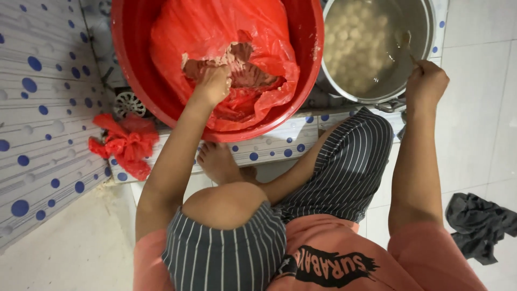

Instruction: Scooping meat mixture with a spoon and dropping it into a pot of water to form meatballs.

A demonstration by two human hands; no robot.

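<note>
Your left hand (214,83) is closed, pinching the pinkish paste (242,67) in the red bag (215,32) inside the red basin (129,64); pinch even portions. Your right hand (426,81) grips a spoon handle (413,56) over the pot (377,48); stir gently.

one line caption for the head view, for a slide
Left hand in the dough of a red basin; right hand holds a spoon over a pot.

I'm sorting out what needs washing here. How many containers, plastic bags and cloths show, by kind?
Red basin: 1
Metal pot: 1
Red plastic bags: 2, one lining the basin, one crumpled on the floor
Dark grey cloth: 1
Total: 5
</note>
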